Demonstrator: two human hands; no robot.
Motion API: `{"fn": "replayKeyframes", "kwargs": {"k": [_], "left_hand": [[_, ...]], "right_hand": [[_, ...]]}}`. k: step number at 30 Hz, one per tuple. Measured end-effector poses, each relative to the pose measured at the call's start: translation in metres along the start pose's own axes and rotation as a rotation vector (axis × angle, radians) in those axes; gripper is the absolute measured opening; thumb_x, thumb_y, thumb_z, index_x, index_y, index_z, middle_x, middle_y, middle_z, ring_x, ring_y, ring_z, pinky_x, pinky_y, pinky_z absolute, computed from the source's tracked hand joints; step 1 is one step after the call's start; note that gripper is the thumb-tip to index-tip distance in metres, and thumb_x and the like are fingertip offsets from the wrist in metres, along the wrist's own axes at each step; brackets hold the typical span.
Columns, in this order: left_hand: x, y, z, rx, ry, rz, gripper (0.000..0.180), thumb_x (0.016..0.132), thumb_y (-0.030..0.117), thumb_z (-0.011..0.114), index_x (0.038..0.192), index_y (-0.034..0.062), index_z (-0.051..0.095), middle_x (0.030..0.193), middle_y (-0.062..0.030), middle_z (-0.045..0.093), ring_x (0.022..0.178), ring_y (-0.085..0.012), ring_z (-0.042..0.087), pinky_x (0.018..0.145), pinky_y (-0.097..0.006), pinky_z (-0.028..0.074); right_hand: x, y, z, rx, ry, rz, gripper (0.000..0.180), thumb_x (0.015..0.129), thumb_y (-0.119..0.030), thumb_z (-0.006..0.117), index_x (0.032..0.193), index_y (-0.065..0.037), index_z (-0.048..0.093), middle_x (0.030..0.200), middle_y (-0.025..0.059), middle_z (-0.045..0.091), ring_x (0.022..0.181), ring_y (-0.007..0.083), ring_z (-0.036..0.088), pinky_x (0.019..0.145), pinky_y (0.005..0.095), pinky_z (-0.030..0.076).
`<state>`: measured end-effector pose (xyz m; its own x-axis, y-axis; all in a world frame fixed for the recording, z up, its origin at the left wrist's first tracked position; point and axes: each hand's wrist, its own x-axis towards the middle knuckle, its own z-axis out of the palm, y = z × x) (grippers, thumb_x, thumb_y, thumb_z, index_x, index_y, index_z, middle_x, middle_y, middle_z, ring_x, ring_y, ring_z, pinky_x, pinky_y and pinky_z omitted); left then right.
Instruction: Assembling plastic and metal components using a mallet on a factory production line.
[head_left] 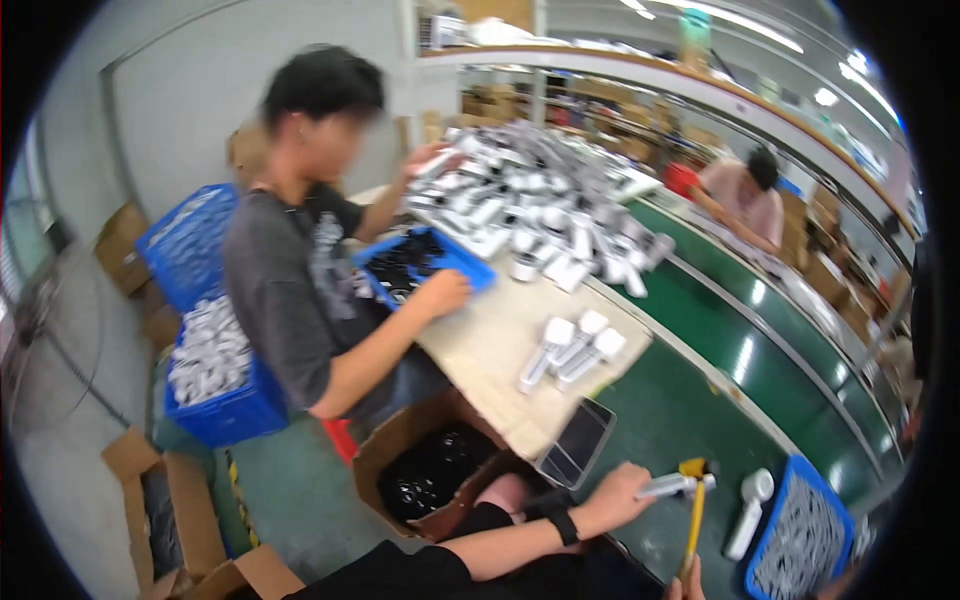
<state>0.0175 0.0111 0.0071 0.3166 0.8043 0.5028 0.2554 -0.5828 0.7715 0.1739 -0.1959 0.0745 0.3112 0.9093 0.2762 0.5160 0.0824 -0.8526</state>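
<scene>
The left hand (pixel 622 495) is gripping a white cylindrical part (pixel 668 485) against the green desk (pixel 700 400), near right. The right hand (pixel 686 585), barely showing, is clenching a yellow-handled hammer (pixel 693 510) standing over that part.

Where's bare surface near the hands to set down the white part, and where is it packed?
Bare green belt lies between the three white handles on the beige table and the left hand. Beige table is bare between the small blue tray and those handles. Crowded: the white pile farther along the table and the blue crate.
</scene>
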Motion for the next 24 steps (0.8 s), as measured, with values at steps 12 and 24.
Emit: {"fn": "replayKeyframes", "kwargs": {"k": [12,24], "left_hand": [[0.003,0.004,-0.007,0.127,0.038,0.037,0.029,0.081,0.022,0.074,0.100,0.0056,0.060,0.095,-0.0105,0.057,0.096,-0.0303,0.057,0.080,-0.041,0.048],[0.007,0.007,-0.008,0.023,0.057,0.026,0.021,0.076,0.016,0.076,0.087,0.0030,0.063,0.087,-0.0171,0.061,0.087,-0.0391,0.058,0.076,-0.047,0.049]], "right_hand": [[0.010,0.005,0.005,-0.047,-0.071,0.002,0.045,0.099,-0.009,0.059,0.144,-0.004,0.051,0.064,-0.0032,0.044,0.054,0.0064,0.037,0.049,0.0239,0.033],[-0.002,0.016,-0.002,-0.178,-0.075,0.012,0.047,0.096,-0.004,0.059,0.142,0.000,0.052,0.071,-0.0021,0.049,0.057,0.0073,0.044,0.052,0.0243,0.038]]}}
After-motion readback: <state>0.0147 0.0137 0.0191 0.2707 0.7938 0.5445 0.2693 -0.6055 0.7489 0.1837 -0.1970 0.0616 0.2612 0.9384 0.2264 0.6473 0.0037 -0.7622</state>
